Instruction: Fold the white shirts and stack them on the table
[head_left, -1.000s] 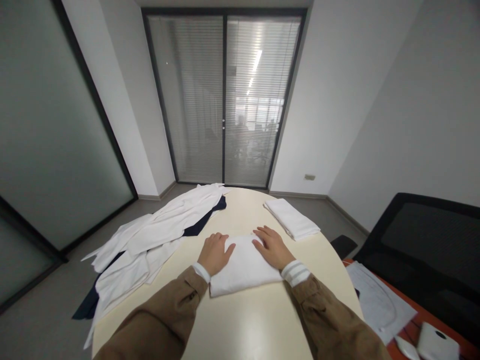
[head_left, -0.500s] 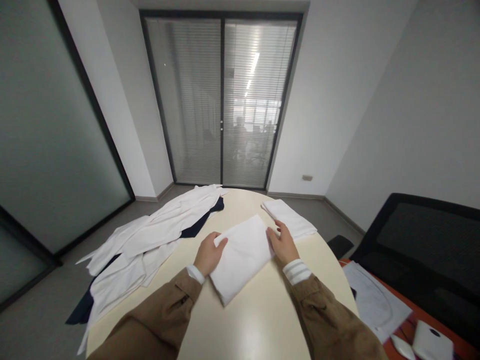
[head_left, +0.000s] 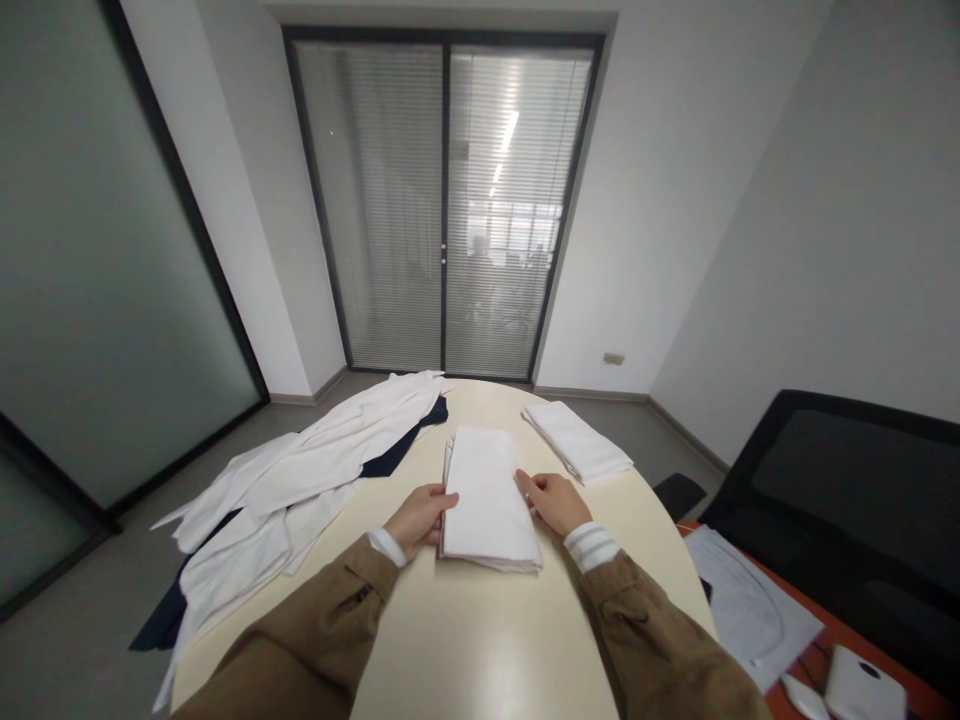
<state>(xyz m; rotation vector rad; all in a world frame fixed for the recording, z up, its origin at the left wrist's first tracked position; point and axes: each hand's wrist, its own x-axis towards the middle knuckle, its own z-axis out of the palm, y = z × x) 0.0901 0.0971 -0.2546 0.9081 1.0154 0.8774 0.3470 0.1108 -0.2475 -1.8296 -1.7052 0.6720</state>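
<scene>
Folded white cloth [head_left: 489,498], touched from both sides.
Our left hand [head_left: 418,520] and right hand [head_left: 547,503] rest half-open, fingertips on its edges, neither clenched nor grasping.

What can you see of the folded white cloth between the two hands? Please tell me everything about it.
The folded white cloth is a long, flat rectangle, its length pointing away from the person. It looks soft and matt, like cotton, and several thin layers show along its near and left edges. It lies on the cream table, near the table's middle. The left hand touches its left edge, and the fingertips of the right hand touch its right edge.
</scene>
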